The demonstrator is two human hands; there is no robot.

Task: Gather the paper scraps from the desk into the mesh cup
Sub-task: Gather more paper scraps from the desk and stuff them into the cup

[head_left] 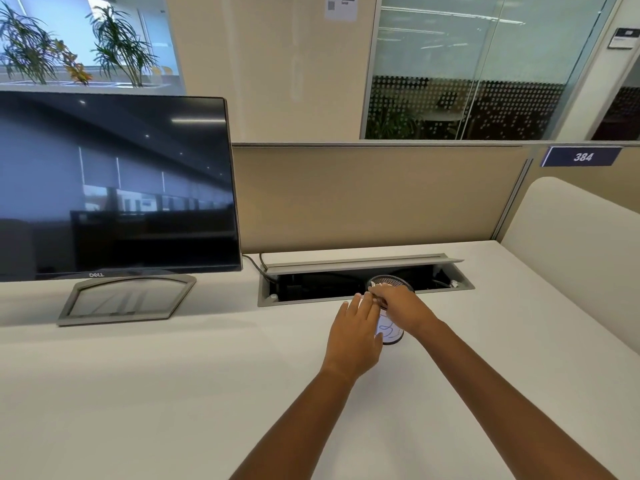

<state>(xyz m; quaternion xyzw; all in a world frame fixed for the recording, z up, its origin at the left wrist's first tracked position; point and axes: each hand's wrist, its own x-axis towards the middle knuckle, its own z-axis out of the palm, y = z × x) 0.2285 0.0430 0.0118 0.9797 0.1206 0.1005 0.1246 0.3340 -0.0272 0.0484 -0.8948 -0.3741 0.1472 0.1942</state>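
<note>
A black mesh cup (391,283) stands on the white desk (173,393), just in front of the open cable tray. White paper with blue scribbles (388,330) shows through its mesh wall. My left hand (353,336) lies against the cup's left side, fingers straight and together. My right hand (398,306) hovers over the rim, its fingertips pinching a small white paper scrap (375,289) at the cup's mouth. The lower part of the cup is partly hidden behind both hands.
A dark Dell monitor (114,185) on a grey stand (124,299) fills the left. An open cable tray (363,278) with a raised lid runs behind the cup. A beige partition (374,195) backs the desk, and a curved divider (571,244) closes the right side.
</note>
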